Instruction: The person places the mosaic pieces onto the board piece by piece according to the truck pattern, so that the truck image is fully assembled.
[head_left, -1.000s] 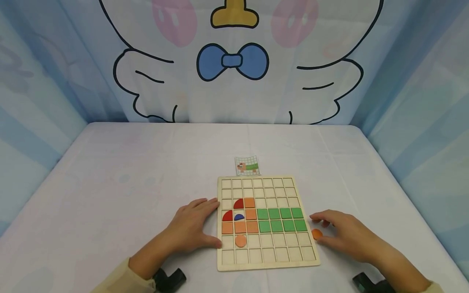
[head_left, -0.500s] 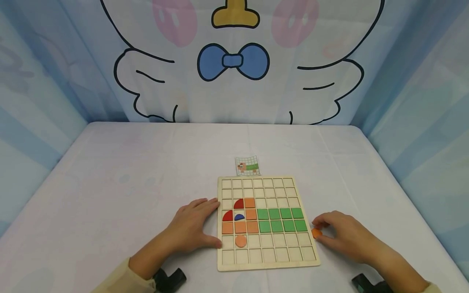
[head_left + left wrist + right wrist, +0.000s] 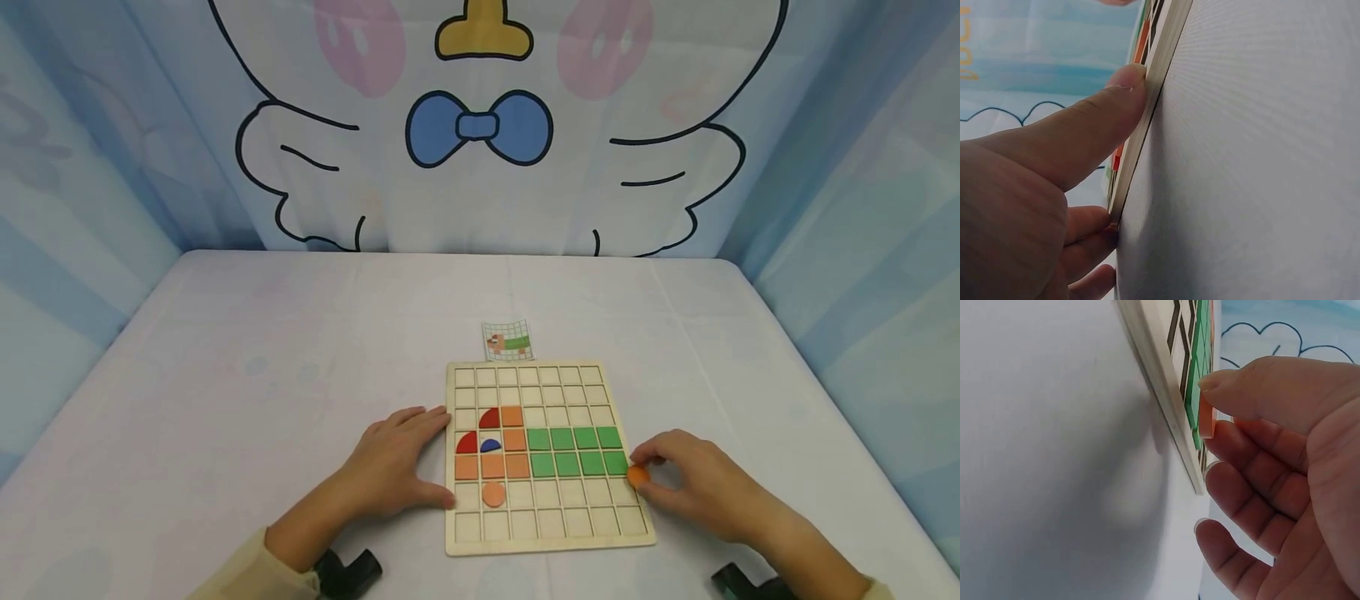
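Note:
A wooden grid board (image 3: 562, 525) lies on the table, with orange squares (image 3: 515, 465), green squares (image 3: 562, 463), red quarter-round pieces (image 3: 467, 443), a blue half-round piece (image 3: 491, 446) and an orange disc (image 3: 493, 494) in its cells. My left hand (image 3: 390, 462) touches the board's left edge with thumb and fingertips, its fingers fairly straight. At the right edge, my right hand (image 3: 705, 483) pinches a second orange disc (image 3: 637, 477) between thumb and index finger. In the right wrist view this disc (image 3: 1207, 419) stands on edge beside the board's rim.
A small picture card (image 3: 507, 341) with a grid drawing lies just beyond the board's far edge. The white table cover (image 3: 315, 333) spreads around the board. A printed curtain (image 3: 480, 200) hangs behind the table, with more curtain at both sides.
My right hand has shifted slightly left with the orange disc, which now overlaps the board's right edge. The left hand and the board stay in place.

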Available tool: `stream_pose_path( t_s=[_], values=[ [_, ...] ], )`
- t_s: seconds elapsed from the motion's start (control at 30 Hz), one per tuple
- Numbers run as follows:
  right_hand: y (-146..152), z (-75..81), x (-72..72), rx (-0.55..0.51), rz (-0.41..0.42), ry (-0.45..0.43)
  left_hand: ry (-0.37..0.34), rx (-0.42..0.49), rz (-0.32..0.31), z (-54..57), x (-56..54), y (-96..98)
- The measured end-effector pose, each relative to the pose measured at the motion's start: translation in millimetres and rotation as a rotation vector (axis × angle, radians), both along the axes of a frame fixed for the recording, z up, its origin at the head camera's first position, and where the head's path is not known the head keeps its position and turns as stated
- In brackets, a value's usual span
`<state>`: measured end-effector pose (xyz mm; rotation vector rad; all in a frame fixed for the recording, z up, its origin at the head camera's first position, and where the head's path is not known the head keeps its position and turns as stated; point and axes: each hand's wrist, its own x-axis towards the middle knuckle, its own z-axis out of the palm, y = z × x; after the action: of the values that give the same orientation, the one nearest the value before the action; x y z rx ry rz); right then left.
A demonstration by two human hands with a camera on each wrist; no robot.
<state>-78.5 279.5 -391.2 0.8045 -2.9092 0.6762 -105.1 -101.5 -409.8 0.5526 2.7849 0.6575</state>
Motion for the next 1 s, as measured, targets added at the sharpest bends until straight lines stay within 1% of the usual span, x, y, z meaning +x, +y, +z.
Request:
stream_pose_path(
  t_s=[0.13,0.23,0.3,0.63,0.83,1.0],
  values=[
    [-5.2,-3.3,1.1,-0.020,0.047,0.030,-0.001,-0.006,-0.001,0.2,-0.1,0.8],
    [-9.3,-3.9,1.4,-0.018,0.068,0.001,-0.002,-0.006,0.001,1.0,-0.2,1.1],
    [-11.8,-3.8,1.9,-0.016,0.071,-0.016,-0.004,-0.004,0.002,1.5,-0.2,1.2],
    [-19.6,-6.9,5.6,-0.024,0.086,-0.023,-0.005,0.003,0.000,1.6,-0.4,1.3],
    [-23.3,-9.2,7.5,-0.027,0.112,0.042,-0.005,-0.002,0.000,1.3,-0.1,1.5],
    [-26.0,-9.3,7.7,-0.022,0.108,0.066,-0.004,-0.005,0.002,1.5,0.1,1.3]
  ],
)
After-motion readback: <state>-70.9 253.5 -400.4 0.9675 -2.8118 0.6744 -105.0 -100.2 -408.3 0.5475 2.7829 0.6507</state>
